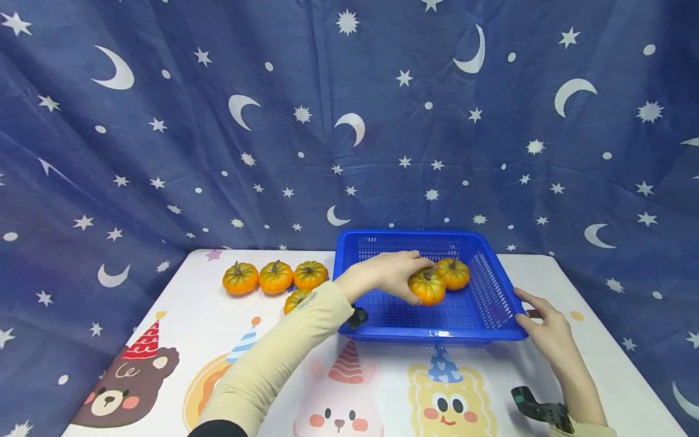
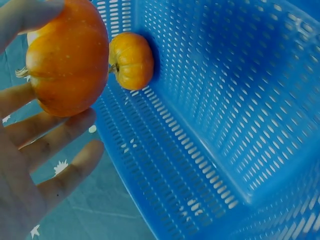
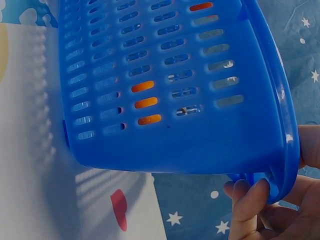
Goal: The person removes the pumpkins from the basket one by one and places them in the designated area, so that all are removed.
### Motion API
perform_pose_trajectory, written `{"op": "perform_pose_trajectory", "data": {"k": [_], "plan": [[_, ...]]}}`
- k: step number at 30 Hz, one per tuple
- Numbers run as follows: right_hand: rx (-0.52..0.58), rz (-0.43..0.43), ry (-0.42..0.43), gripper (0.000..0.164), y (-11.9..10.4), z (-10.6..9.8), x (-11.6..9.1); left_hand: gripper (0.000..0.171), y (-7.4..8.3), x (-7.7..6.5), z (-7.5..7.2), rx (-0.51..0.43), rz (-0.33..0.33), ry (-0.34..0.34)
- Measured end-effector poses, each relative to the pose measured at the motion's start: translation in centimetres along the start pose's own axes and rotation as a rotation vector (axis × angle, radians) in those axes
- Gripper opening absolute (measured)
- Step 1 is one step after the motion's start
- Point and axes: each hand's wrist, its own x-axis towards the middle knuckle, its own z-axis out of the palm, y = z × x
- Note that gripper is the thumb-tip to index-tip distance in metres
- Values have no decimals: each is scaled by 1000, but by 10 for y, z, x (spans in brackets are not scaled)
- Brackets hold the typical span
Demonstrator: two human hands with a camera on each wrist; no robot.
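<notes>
My left hand (image 1: 394, 274) grips a small orange pumpkin (image 1: 428, 289) over the blue plastic basket (image 1: 426, 335). In the left wrist view the thumb and fingers curl round this pumpkin (image 2: 72, 60). Inside the basket, at its far right, sits another small pumpkin (image 1: 455, 273). My right hand (image 1: 553, 334) holds the basket's rim on its right side. The right wrist view shows those fingers (image 3: 252, 202) hooked under the rim, and bits of orange show through slots in the basket wall (image 3: 225, 145).
Left of the basket several more small pumpkins stand on the table; three form a row, with the leftmost pumpkin (image 1: 240, 279) at its end. Another pumpkin (image 1: 295, 300) is partly hidden by the left sleeve (image 1: 284, 352). A blue star-patterned curtain (image 1: 306, 139) hangs behind the table.
</notes>
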Motion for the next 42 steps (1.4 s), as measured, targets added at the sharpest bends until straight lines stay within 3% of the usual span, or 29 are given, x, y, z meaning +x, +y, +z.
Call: {"op": "perform_pose_trajectory", "data": {"k": [22, 36, 42], "plan": [[12, 6, 4, 53, 4, 2, 1, 80, -22, -62, -1, 37, -18, 96], [2, 11, 9, 53, 1, 2, 1, 81, -48, -102, 10, 21, -56, 333], [5, 14, 4, 52, 1, 2, 0, 82, -58, -119, 13, -15, -128, 411]]}}
